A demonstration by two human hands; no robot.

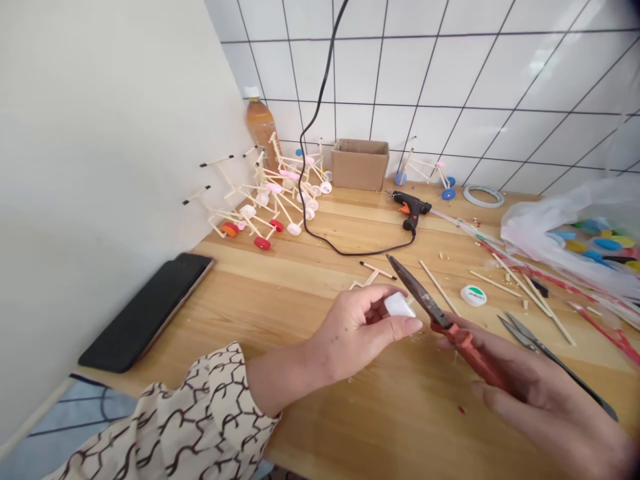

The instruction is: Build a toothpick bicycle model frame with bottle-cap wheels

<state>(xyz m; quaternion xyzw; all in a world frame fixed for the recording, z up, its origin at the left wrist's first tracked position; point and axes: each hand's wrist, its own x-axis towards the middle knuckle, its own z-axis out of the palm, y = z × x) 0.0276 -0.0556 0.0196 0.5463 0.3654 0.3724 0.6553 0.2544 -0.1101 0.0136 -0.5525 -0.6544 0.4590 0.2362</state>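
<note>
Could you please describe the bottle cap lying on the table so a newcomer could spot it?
On the wooden table, look right of the red-handled scissors' blades, among pale sticks. There lies a round white bottle cap. Its green patch sets it apart from the thin sticks and the plain white piece in the left hand.

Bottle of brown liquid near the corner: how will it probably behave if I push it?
The bottle looks mostly full, so it is probably heavy for its size. Being tall and narrow, it might tip if pushed high, perhaps onto the stick models beside it.
</note>
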